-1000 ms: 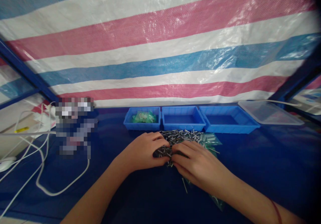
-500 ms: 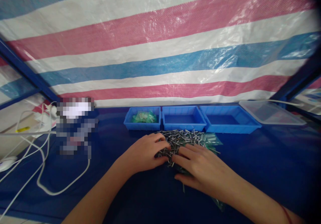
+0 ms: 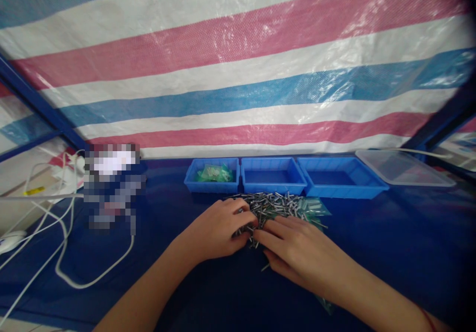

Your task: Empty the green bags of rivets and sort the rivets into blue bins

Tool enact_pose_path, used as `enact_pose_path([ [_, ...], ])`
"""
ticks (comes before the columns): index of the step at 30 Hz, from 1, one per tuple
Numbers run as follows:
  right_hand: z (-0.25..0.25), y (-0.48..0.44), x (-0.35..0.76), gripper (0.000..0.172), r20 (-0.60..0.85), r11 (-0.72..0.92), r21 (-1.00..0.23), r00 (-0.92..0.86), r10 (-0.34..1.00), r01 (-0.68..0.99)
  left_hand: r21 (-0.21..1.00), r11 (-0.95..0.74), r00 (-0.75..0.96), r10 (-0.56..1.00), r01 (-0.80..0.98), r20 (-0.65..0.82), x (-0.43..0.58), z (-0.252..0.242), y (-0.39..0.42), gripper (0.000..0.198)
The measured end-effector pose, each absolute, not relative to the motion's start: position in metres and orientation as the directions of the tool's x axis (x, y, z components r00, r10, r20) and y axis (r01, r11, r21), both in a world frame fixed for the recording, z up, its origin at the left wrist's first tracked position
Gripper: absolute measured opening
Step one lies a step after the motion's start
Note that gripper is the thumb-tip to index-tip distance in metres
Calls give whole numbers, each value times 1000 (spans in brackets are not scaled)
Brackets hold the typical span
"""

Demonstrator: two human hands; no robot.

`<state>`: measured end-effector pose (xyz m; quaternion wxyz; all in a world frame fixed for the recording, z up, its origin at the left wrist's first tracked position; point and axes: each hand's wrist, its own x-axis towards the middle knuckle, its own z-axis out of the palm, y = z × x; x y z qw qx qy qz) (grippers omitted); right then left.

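Note:
A heap of thin metal pins lies on the dark blue table in front of the blue bins. At its near left side, my left hand has its fingers and thumb curled around some of the pins. My right hand lies palm down at the near right side, fingers bent into the heap and thumb drawn in below; whatever is under it is hidden. One loose pin shows by the right thumb. Small clear and green bags lie at the heap's right edge, and part of another green bag shows beneath the right wrist.
The left blue bin holds green bags. Beside it stand a middle bin and a right bin. A clear plastic lid lies at the back right. White cables and blurred-out items lie left; a striped sheet hangs behind.
My right thumb has drawn in toward the fingers, and the green bag under that hand is now covered. My left thumb and index finger have shifted slightly right over the pins.

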<state>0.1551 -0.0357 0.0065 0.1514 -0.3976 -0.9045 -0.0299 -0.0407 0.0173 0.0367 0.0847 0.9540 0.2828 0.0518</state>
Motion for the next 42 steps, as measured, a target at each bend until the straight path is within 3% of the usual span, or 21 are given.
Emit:
enact_pose_path([
  [4,7,-36,155,13,358,686,-25,-634,685,727,200,-821,831,554,535,50,-40,38,16,18],
  [11,6,-36,157,20,397,667,18,-618,679,745,258,-814,834,549,520,49,-38,35,13,30],
  [20,15,-33,166,6,369,716,-109,-641,673,689,223,-830,847,530,512,27,-36,29,13,22],
  [26,14,-47,159,48,287,772,-196,-717,635,605,251,-830,851,523,498,42,-37,27,15,22],
  [28,11,-54,149,52,305,813,-187,-754,582,552,267,-828,851,523,492,54,-38,26,15,22],
  [34,-13,-69,113,27,555,927,16,-775,303,374,330,-811,842,533,483,77,-38,27,15,24],
  [42,-24,-72,106,10,469,927,-85,-807,360,364,332,-816,851,521,474,68,-38,26,18,32],
])
